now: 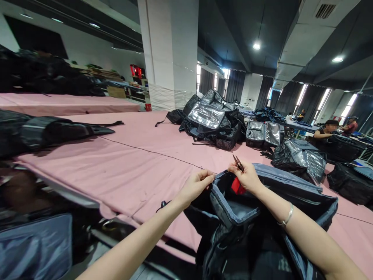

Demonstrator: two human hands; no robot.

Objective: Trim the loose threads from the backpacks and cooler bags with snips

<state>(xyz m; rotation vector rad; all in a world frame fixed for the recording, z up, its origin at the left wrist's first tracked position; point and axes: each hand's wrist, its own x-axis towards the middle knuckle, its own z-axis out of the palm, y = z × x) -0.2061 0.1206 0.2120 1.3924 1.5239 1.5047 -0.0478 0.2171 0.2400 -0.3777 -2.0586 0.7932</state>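
Observation:
A black bag with grey-blue edging (pixel 233 216) lies open at the table's near edge, its inside showing. My left hand (pixel 201 182) pinches the bag's rim at its far left corner. Close beside it, my right hand (pixel 246 175) holds small dark scissors (pixel 238 163), blades pointing up, with its fingertips at the same rim. Something red (pixel 238 186) shows inside the bag just below my right hand. A silver bracelet circles my right wrist.
The pink-covered table (pixel 145 155) carries a heap of black bags (pixel 206 116) farther back and more bags (pixel 303 159) at the right. Another black bag (pixel 43 132) lies at left. A person (pixel 323 134) sits at far right.

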